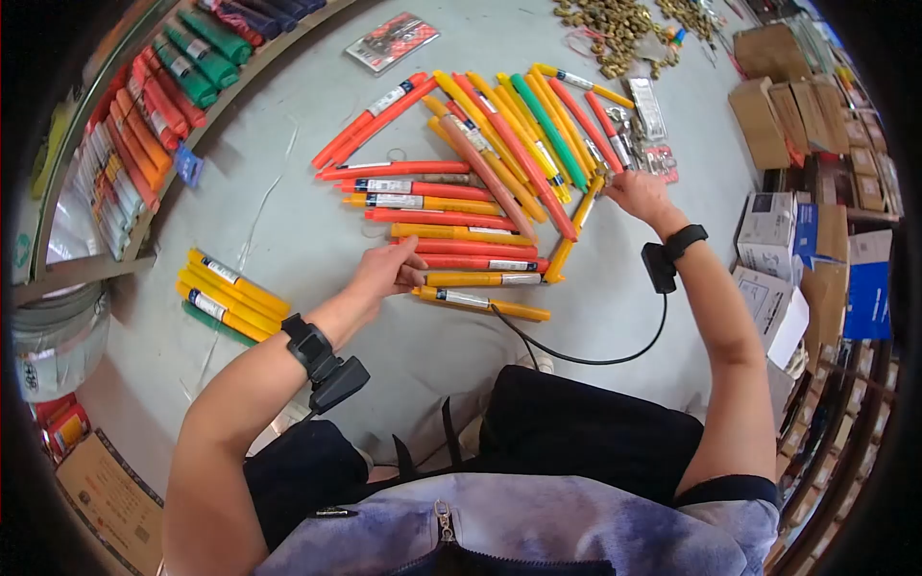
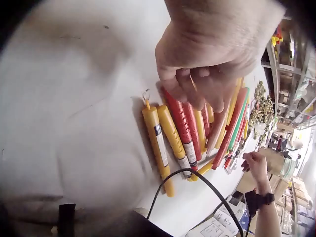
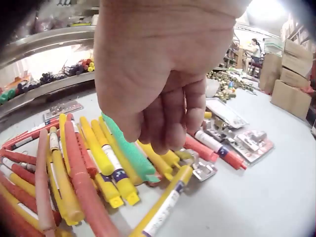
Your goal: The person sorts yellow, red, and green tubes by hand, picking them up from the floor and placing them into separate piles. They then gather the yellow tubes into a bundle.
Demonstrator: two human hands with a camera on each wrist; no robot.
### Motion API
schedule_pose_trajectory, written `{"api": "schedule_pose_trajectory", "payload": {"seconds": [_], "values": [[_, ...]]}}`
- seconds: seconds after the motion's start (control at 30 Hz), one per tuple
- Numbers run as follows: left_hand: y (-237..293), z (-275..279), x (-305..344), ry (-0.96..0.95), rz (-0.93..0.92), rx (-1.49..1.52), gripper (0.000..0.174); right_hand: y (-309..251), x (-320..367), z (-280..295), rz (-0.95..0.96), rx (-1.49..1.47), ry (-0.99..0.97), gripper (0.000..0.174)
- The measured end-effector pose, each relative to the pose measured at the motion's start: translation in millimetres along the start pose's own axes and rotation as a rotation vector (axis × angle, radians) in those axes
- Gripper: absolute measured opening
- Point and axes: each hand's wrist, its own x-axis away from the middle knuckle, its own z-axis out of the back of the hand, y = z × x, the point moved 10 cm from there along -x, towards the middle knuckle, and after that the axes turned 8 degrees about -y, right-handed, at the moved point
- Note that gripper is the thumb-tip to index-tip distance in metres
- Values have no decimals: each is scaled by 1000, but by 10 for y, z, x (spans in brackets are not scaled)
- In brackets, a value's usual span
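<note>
In the head view my left hand (image 1: 387,270) is at the left ends of several red and yellow tubes with printed labels, its thumb and fingers apart and loosely bent around the end of a red tube (image 1: 471,262). From the left wrist, my left hand's fingertips (image 2: 198,102) hang over the tubes. A labelled yellow tube (image 1: 485,304) lies nearest my body. My right hand (image 1: 638,197) hovers at the upper end of a slanting yellow tube (image 1: 586,206). In the right wrist view its fingers bend down over tube ends, and the yellow tube's tip (image 3: 183,173) shows apart from them.
A green tube (image 1: 549,132) lies among the upper tubes. Several yellow tubes (image 1: 235,288) form a separate group at left. Packaged metal parts (image 1: 646,108) lie beyond my right hand, with brass pieces (image 1: 610,34) farther back. Shelving stands left, cartons (image 1: 768,230) right. A cable crosses the floor.
</note>
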Motion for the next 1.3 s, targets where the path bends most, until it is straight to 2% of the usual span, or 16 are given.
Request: {"api": "schedule_pose_trajectory", "payload": {"seconds": [0.03,0.17,0.3,0.37,0.43,0.53,0.63,0.67,0.7,0.8,0.87,0.9,0.97,1.03,1.17,1.3], "values": [[17,-29,-21,-7,5,-10,31,51,55,-77,-36,63,-118,25],[77,-101,-117,-15,-58,-44,25,43,217,-370,103,271,-245,25],[34,-182,-141,2,-59,-56,23,48,49,-443,123,118,-59,25],[-59,-224,-133,-13,-20,-35,24,-51,-57,-379,50,-50,70,24],[-191,-304,-118,-48,25,-17,26,-300,-17,-397,58,-75,18,24],[-399,-373,-144,-21,111,19,25,-793,187,-360,246,-155,-12,24],[-587,-464,-153,-77,130,-5,21,-676,313,-499,217,-120,-68,24],[-622,-476,-156,-86,134,-4,21,-533,315,-638,125,-28,-200,24],[-661,-479,-156,-92,151,2,19,-421,322,-720,117,-25,-205,24],[-728,-470,-167,-104,161,21,17,-214,377,-1181,43,-164,-338,32],[-689,-482,-202,-117,146,28,17,-200,522,-1583,-403,-896,-592,45],[-650,-487,-205,-122,140,31,17,-361,577,-1602,-390,-1007,-637,55],[-529,-538,-194,-136,123,22,18,-494,585,-1768,-423,-1150,-606,50],[-350,-601,-172,-120,90,16,17,-471,524,-1834,-476,-1439,-442,36],[-129,-691,-180,-148,15,48,17,-440,634,-1783,-492,-1668,-342,25],[0,-725,-193,-206,-54,60,17,-332,722,-1726,-286,-1697,-123,18]]}}
